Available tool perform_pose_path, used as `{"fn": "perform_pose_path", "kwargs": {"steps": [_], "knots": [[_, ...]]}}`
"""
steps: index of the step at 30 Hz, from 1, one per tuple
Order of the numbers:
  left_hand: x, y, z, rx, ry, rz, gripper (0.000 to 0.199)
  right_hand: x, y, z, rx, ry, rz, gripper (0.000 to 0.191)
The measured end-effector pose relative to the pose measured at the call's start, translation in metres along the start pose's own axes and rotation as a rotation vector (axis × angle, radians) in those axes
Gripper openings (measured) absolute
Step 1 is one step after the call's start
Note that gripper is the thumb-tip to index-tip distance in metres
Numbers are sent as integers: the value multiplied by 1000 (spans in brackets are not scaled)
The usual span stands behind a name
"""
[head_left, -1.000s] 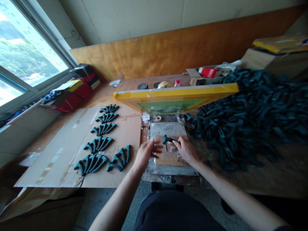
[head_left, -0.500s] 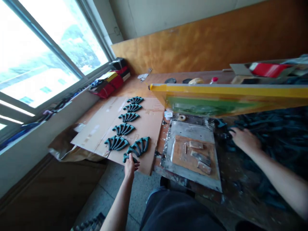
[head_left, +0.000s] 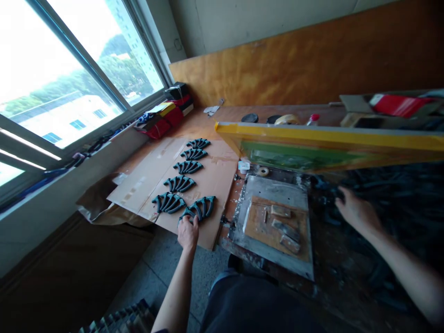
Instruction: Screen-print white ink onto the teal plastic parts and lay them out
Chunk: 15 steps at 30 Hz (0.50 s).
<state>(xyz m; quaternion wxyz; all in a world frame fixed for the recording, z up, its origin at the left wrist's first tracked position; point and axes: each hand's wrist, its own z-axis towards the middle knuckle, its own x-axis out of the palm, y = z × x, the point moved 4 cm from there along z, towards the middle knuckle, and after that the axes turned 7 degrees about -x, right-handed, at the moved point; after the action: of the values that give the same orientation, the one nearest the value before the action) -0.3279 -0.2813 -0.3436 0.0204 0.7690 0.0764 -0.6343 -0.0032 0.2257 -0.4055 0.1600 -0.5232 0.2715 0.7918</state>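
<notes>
On a flat cardboard sheet (head_left: 152,178) lie several fan-shaped rows of dark green curved pieces (head_left: 179,184). At the near end of the closest right-hand row (head_left: 204,206), my left hand (head_left: 188,233) is closed around a curved piece, mostly hidden under its fingers. To the right, my right hand (head_left: 357,210) is at the left edge of a heap of dark curved pieces (head_left: 398,199). Its fingers are bent and blurred, so whether they grip one of the pieces is unclear.
Between my hands, a grey metal plate (head_left: 239,238) bears a brown board with small blocks. A yellow-edged screen frame (head_left: 312,132) is raised above its far side. Tape rolls (head_left: 286,120) and an open box (head_left: 357,102) stand behind, and a window (head_left: 83,83) is at left.
My left hand has moved slightly up, bringing its curved piece against the end of the near row. My right hand has shifted a little right and down at the heap.
</notes>
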Motion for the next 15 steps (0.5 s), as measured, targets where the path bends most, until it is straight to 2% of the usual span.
{"fn": "perform_pose_path", "kwargs": {"steps": [1, 3, 5, 7, 10, 15], "knots": [[3, -10, -10, 37, -37, 12, 55, -7, 21, -10, -48, 17, 21, 49], [12, -32, -26, 80, -73, 46, 58, -20, 74, -30, -249, 65, 143, 44], [21, -49, -33, 45, -69, 76, 62, -28, 126, -45, -455, 153, 208, 44], [27, -61, -32, -18, -63, 78, 65, -28, 162, -52, -608, 238, 188, 46], [29, -70, -24, -71, -78, 74, 64, -17, 182, -48, -713, 294, 142, 50], [26, -61, -22, -68, -54, 76, 54, 4, 167, -39, -734, 317, 239, 52]]}}
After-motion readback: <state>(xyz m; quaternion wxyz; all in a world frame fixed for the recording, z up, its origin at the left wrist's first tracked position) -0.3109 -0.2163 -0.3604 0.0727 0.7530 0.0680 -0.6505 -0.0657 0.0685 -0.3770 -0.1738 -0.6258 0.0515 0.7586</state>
